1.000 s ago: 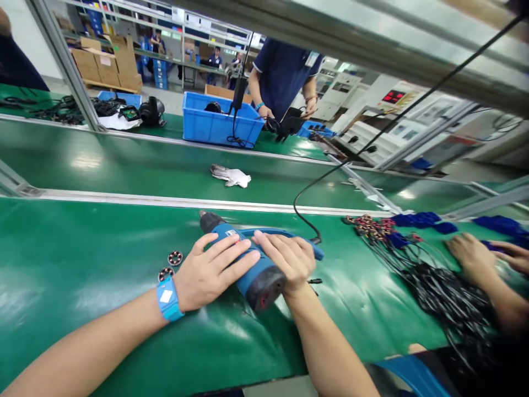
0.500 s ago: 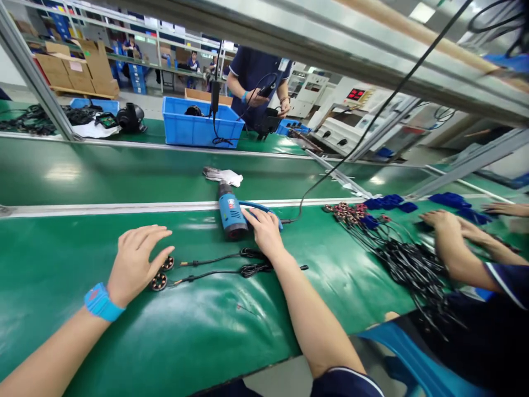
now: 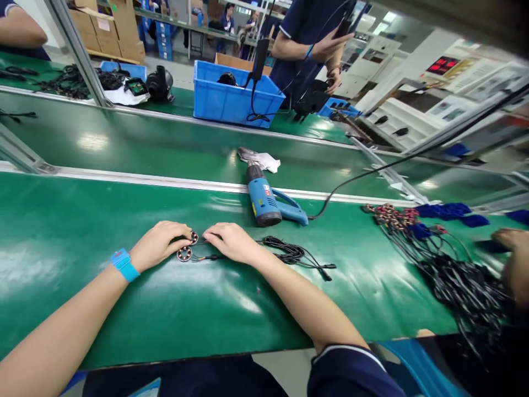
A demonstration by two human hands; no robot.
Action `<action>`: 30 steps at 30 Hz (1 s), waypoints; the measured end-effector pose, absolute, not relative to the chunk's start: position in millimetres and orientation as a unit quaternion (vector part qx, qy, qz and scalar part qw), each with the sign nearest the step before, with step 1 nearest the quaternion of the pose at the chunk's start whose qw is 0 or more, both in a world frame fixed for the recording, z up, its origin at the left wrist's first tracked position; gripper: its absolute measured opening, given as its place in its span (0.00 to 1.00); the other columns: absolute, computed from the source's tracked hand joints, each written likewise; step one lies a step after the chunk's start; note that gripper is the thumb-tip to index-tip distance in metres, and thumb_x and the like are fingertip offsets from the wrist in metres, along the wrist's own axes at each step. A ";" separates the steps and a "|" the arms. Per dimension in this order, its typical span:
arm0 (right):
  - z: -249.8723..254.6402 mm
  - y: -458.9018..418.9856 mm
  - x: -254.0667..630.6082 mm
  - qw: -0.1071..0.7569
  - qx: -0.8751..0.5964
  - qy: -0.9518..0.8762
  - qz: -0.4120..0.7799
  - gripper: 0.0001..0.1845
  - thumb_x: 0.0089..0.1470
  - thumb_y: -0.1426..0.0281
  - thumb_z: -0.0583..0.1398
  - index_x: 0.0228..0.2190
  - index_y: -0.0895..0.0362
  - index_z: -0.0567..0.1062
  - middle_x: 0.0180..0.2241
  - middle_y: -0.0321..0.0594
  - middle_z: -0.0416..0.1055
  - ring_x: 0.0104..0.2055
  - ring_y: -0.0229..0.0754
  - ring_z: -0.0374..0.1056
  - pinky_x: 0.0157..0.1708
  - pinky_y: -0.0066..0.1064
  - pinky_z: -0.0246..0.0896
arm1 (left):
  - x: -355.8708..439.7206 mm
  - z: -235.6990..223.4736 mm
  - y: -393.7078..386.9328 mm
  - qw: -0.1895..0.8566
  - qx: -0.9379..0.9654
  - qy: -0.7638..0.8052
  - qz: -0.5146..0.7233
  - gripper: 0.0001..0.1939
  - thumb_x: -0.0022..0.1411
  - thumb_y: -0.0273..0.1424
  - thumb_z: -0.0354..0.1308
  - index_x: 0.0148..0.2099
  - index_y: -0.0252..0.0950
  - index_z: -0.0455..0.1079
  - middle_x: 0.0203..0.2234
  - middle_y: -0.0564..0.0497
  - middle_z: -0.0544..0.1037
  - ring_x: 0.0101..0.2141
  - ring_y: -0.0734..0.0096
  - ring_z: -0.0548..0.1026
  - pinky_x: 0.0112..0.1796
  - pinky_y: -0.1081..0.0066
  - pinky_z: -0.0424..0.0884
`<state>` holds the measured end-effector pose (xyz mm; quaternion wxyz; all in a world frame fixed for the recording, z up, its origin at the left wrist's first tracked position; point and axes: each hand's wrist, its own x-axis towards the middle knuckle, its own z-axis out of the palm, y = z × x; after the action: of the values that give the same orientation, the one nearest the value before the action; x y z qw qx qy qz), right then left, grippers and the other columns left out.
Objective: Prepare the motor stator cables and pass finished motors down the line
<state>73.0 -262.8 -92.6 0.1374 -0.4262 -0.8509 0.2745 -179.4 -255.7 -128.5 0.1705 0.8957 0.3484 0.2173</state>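
Note:
My left hand (image 3: pixel 161 242), with a blue band on its wrist, has thumb and fingers closed on the upper of two small round motor stators (image 3: pixel 194 237) with copper windings. Just below lies the second stator (image 3: pixel 184 253), with thin wires toward a black cable. My right hand (image 3: pixel 232 241) is pinched at the wire end of the upper black cable, largely covering it. Both cables run under that hand to a coiled black bundle (image 3: pixel 285 248) on the green bench. Behind, a blue heat gun (image 3: pixel 263 201) lies on its side, touched by neither hand.
A white glove (image 3: pixel 264 161) lies by the heat gun's nozzle. To the right is a heap of black cables (image 3: pixel 458 275) with stators, near another person's hand (image 3: pixel 512 242). A blue bin (image 3: pixel 235 96) stands across the bench, before a standing co-worker. The gun's cord rises rightward.
My right hand has left the heat gun's handle and come down to the cable's wire end. My left hand has closed on the upper stator. The camera view has shifted.

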 end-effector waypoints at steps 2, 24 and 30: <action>-100.1 -257.1 66.2 0.107 -0.440 -0.856 0.251 0.11 0.68 0.69 0.57 0.41 0.55 0.81 0.40 0.41 0.78 0.43 0.43 0.69 0.46 0.35 0.58 | -179.3 -127.9 -255.3 0.177 0.897 0.343 0.215 0.17 0.75 0.43 0.49 0.47 0.42 0.75 0.46 0.51 0.81 0.49 0.65 0.78 0.49 0.65 0.71; -86.5 -258.5 92.4 0.241 -0.490 -0.788 0.283 0.06 0.64 0.67 0.64 0.37 0.52 0.82 0.32 0.36 0.74 0.40 0.42 0.62 0.43 0.36 0.49 | -187.8 -105.9 -276.8 0.142 0.888 0.367 0.236 0.12 0.74 0.40 0.53 0.45 0.41 0.74 0.43 0.53 0.79 0.45 0.67 0.75 0.47 0.65 0.63; -85.2 -275.4 73.5 0.135 -0.424 -0.861 0.245 0.06 0.62 0.64 0.65 0.38 0.52 0.83 0.32 0.37 0.73 0.39 0.42 0.60 0.42 0.37 0.44 | -186.7 -93.0 -293.3 0.093 0.933 0.271 0.216 0.08 0.71 0.37 0.58 0.44 0.39 0.74 0.37 0.52 0.77 0.40 0.68 0.73 0.45 0.66 0.63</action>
<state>73.5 -275.4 -85.2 0.1353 -0.4243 -0.8613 0.2447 -186.7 -293.3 -93.0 0.0927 0.9334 0.2713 0.2158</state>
